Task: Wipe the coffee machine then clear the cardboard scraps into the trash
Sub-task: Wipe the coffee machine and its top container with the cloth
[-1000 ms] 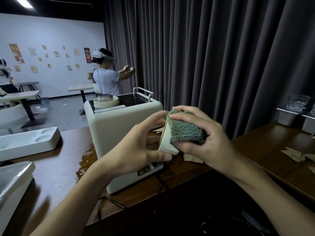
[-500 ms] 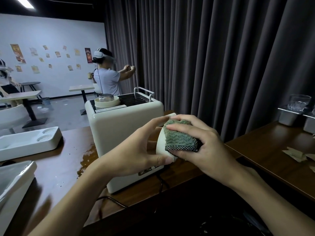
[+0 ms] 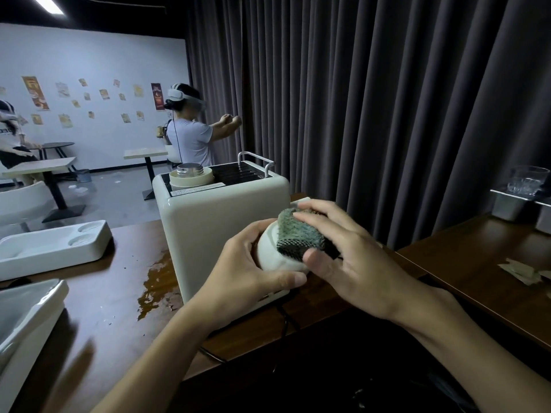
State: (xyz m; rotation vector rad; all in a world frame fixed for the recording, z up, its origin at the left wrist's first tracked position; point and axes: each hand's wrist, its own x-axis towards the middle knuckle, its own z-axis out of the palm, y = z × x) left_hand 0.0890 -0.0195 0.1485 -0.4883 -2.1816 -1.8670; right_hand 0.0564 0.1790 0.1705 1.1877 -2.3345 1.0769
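left hand [image 3: 247, 272]: grips cream cup [image 3: 269, 254] | right hand [image 3: 357, 257]: grips green scrub pad [image 3: 298, 236] against cup | coffee machine [image 3: 214, 216]: worktop [image 3: 104, 308] near edge

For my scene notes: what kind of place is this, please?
Probably a café or a mock-up coffee bar: a cream coffee machine stands on a dark wooden counter, small café tables stand behind it, and drink posters hang on the white wall.

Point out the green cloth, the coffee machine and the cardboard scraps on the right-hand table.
green cloth [image 3: 299, 238], head view, middle of its face
coffee machine [image 3: 196, 231], head view, bare cream side panel
cardboard scraps [image 3: 518, 271], head view, middle of the largest piece
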